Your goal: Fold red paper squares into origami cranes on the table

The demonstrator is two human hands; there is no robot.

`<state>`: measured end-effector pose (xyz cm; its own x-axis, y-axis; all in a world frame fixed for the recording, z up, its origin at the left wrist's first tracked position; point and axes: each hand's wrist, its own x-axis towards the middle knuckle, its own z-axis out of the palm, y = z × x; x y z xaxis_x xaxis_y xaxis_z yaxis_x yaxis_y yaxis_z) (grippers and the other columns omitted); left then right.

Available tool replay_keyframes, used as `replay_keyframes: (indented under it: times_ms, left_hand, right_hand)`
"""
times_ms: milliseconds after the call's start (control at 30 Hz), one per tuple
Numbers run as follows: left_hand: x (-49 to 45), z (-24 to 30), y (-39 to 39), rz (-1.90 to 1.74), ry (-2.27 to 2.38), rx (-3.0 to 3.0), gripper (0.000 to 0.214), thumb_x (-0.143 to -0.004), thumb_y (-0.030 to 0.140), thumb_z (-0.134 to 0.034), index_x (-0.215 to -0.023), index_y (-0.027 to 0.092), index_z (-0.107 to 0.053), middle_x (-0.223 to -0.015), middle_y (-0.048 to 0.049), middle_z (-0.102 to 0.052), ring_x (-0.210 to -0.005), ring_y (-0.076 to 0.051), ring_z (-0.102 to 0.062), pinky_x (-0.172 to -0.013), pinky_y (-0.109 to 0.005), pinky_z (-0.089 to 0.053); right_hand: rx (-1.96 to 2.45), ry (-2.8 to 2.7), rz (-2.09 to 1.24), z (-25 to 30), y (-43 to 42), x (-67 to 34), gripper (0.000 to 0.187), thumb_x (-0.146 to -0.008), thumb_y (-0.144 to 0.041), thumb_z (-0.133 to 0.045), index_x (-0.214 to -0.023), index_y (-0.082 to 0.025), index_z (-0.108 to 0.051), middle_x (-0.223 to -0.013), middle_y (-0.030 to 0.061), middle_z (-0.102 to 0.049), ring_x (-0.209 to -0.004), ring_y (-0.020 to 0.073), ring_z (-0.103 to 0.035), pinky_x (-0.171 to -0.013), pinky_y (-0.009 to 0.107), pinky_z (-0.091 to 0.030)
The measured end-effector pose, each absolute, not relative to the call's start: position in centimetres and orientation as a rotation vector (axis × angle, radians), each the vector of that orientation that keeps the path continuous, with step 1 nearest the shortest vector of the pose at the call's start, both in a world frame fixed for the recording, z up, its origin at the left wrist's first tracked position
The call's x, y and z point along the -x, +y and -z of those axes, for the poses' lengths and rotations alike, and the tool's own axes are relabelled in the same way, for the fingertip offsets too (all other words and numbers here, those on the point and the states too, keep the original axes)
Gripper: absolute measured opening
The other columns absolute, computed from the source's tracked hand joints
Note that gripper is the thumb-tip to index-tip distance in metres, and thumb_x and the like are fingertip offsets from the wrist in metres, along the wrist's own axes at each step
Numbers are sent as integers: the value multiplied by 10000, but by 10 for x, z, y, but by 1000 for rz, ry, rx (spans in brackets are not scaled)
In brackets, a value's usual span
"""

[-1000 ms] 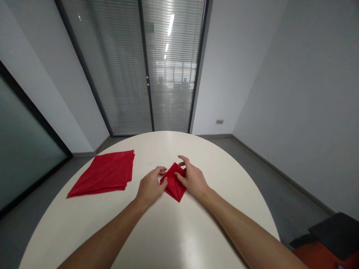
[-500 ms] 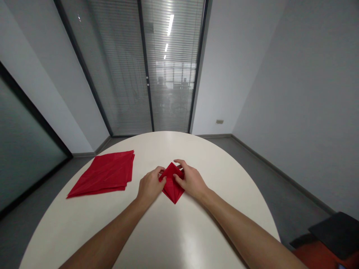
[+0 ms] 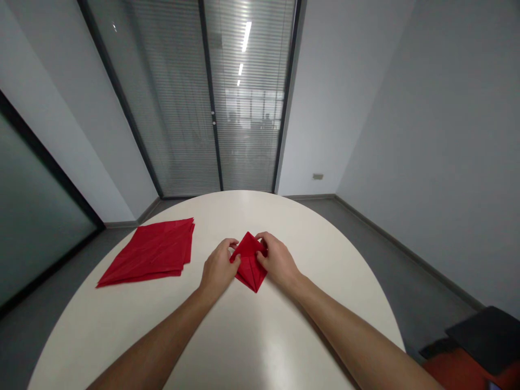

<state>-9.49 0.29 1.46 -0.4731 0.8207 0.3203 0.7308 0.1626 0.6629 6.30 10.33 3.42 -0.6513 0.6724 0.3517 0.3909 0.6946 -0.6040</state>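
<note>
Between my two hands is a small folded red paper (image 3: 248,265), diamond-shaped, with one point facing away and one towards me. Crease lines run down its lower half. My left hand (image 3: 219,264) pinches its left corner, thumb on top and fingers partly hidden behind. On the opposite corner, my right hand (image 3: 278,260) grips the paper with the thumb on its face and the fingers curled round the far edge. To the left, several larger red sheets (image 3: 150,252) lie in a loose, creased stack.
A round white table (image 3: 219,336) carries everything. Beyond it stand a glass partition with blinds (image 3: 247,141) and a grey wall (image 3: 439,151). At the lower right is a black and orange-red object (image 3: 483,341), partly cut off.
My right fingers have closed in on the paper's right corner, where the index finger was lifted before. The paper has shifted slightly and its near point sits a little further right.
</note>
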Motion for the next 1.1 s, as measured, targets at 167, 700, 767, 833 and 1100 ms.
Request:
replay_keyframes:
  times_ms: [167,700,767,833,1100]
  left_hand:
    - [94,-12,2,-1264,2213,-1601,331,-808,129,-610,-1121,234,-592,-1046,-21,-689,-823,-179,-620,-752,-293,-456]
    - [90,-15,-1,-1306,2087,-1695,131,-848,155,-548,-952,215,-599,-789,25,-599,-683,-143,-567,-670,-272,-424]
    - [90,-15,-1,-1315,2080,-1665,80,-866,189,-549,-931,218,-584,-748,35,-572,-657,-142,-556,-641,-268,-416]
    - [90,-14,-1,-1326,2060,-1630,61,-882,226,-553,-940,220,-569,-724,42,-559,-639,-142,-555,-620,-266,-410]
    - [91,-11,-2,-1368,2006,-1586,129,-901,318,-582,-986,223,-566,-784,20,-635,-682,-151,-606,-637,-270,-449]
  right_hand:
    - [886,-2381,-586,-34,101,-62,456,-751,-20,-541,-1166,-203,-576,-1021,43,-673,-881,184,-608,-776,279,-434]
    - [1101,-2416,-429,-39,104,-64,109,-845,-112,-554,-894,-194,-605,-888,44,-674,-799,176,-595,-704,269,-368]
    - [1109,-2409,-401,-39,104,-64,56,-886,-172,-557,-860,-195,-601,-851,40,-660,-773,174,-583,-692,275,-359]
    - [1103,-2402,-384,-39,104,-64,86,-910,-205,-554,-840,-194,-604,-836,38,-646,-763,172,-576,-689,277,-358]
    - [1032,-2330,-441,-41,108,-70,222,-920,-205,-553,-1103,-205,-678,-1011,51,-637,-857,178,-603,-773,271,-408]
